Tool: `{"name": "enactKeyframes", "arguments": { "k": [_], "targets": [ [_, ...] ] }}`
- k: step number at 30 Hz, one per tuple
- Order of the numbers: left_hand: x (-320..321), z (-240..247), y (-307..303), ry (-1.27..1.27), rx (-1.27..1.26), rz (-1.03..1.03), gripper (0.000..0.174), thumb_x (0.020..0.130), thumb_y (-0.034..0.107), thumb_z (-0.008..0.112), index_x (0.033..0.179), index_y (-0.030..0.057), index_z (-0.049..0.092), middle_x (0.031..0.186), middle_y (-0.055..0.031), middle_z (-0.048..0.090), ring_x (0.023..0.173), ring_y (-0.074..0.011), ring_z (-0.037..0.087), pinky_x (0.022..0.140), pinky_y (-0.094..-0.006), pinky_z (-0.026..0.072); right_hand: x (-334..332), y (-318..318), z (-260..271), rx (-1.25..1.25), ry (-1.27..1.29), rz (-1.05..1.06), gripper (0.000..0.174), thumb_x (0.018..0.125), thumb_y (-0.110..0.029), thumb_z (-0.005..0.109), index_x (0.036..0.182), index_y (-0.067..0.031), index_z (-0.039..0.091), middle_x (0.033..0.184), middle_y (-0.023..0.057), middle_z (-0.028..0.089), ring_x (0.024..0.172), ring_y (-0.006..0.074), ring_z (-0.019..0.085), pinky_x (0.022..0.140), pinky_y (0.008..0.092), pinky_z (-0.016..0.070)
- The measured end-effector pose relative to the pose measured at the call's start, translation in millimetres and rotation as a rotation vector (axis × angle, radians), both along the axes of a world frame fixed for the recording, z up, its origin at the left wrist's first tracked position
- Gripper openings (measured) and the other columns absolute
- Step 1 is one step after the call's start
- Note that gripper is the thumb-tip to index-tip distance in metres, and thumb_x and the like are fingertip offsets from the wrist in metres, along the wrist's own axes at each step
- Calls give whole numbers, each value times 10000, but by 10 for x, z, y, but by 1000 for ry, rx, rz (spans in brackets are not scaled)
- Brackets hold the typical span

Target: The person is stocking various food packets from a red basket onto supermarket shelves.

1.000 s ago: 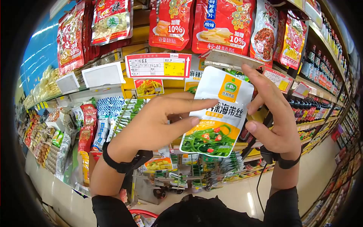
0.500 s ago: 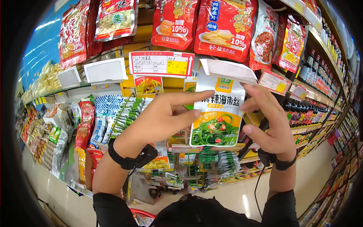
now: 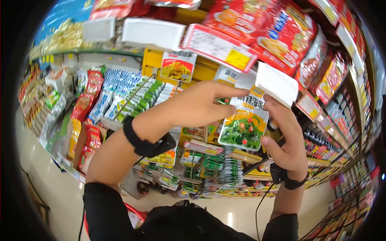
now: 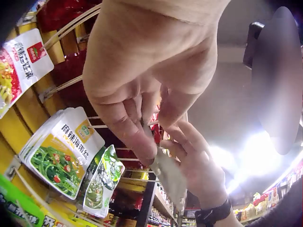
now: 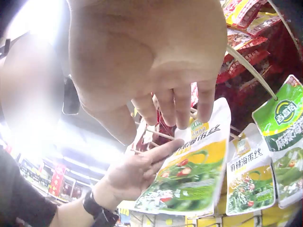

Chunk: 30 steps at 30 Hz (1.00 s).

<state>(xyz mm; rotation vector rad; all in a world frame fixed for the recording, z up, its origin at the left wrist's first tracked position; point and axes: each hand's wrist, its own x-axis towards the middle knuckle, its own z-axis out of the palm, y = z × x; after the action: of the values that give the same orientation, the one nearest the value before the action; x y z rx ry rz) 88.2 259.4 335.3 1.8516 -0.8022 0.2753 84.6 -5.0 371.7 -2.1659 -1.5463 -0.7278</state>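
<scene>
A white, yellow and green packet of kelp strips (image 3: 246, 124) is upright beneath a white price-tag holder (image 3: 276, 83), which hides its top in the head view. My left hand (image 3: 201, 103) pinches the packet at its left edge, index finger stretched across the printed front. On the packet's other side is my right hand (image 3: 285, 134), fingers loosely extended at the upper right edge and thumb standing apart. In the left wrist view, similar kelp packets (image 4: 59, 165) hang in a stack close to my left hand. Another kelp packet (image 5: 251, 177) hangs beyond the held one in the right wrist view.
Red pouches (image 3: 285, 40) hang above the price tags. A red-bordered price card (image 3: 219, 46) juts out left of the holder. Metal display hooks (image 3: 134, 94) carry rows of packets at left. Bottle shelves (image 3: 321, 140) run along the right, over a pale floor (image 3: 225, 213).
The packet first moved down and straightened, and its top has since passed beneath the white tag holder. Both hands moved with it. The head view has turned, tilting the shelves.
</scene>
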Motion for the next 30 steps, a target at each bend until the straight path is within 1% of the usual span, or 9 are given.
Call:
{"name": "enactKeyframes", "arguments": {
  "k": [6,7,10,11,16,21,23,26,30],
  "targets": [
    [-120,65,147,63,162,77,581,908,177,611,1451,75,430,932,-155,687,675,-174,650,654,-325,539,350,434,-91,-186,-151,-155,680,803,-160,723,1413,-35,448,1430,210,455,1333,382,424,1104,429,337],
    [-99,21,171,-57,357,235,607,892,225,619,1425,11,422,1069,-240,661,906,-315,681,807,-387,534,420,495,-96,-184,-164,-189,677,812,-167,717,1417,-36,444,1430,218,450,1335,387,420,1103,432,336],
    [-121,-239,278,-392,370,294,594,875,232,626,1374,-41,456,1222,-269,590,1129,-388,589,952,-424,475,649,663,-90,-174,-122,-240,653,851,-222,682,1424,-34,431,1430,254,430,1341,394,407,1098,435,339],
    [-222,-283,322,-368,335,301,548,869,217,629,1327,-52,495,1294,-259,538,1191,-381,540,1003,-426,441,763,705,-103,-175,-111,-240,649,855,-231,677,1422,-33,431,1428,259,429,1340,394,408,1096,435,341],
    [-846,-350,634,-262,327,216,486,889,206,631,1292,-46,528,1236,-233,582,1128,-371,584,958,-419,474,1240,741,-168,-269,-175,-240,615,870,-250,656,1402,-22,449,1443,235,426,1337,380,409,1098,432,346],
    [-1547,-828,1123,-221,131,76,439,898,199,654,1261,-33,570,1188,-206,622,1046,-347,631,904,-393,506,778,636,-203,-310,149,-119,498,880,-207,656,1324,-15,542,1332,216,549,1256,365,504,1082,414,361],
    [-1916,-1268,1373,-47,-25,171,422,897,177,651,1255,-34,577,1169,-190,637,1043,-308,641,902,-380,506,574,490,-210,-402,379,-116,447,879,-192,657,1279,-6,583,1268,208,600,1212,352,547,1062,403,379],
    [-2381,-1927,1326,282,-494,481,364,905,114,637,1241,-20,596,1116,-150,668,1021,-227,655,868,-349,522,440,293,-264,-332,340,-71,406,879,-188,655,1239,-4,617,1226,184,632,1161,317,584,1026,388,405],
    [-2861,-2866,1022,596,-286,750,410,918,217,654,1267,18,574,1126,-155,670,1050,-228,649,895,-357,522,160,-11,-341,-308,393,-73,406,898,-184,614,1246,24,599,1227,175,629,1148,293,580,1024,376,397]
  ]
}}
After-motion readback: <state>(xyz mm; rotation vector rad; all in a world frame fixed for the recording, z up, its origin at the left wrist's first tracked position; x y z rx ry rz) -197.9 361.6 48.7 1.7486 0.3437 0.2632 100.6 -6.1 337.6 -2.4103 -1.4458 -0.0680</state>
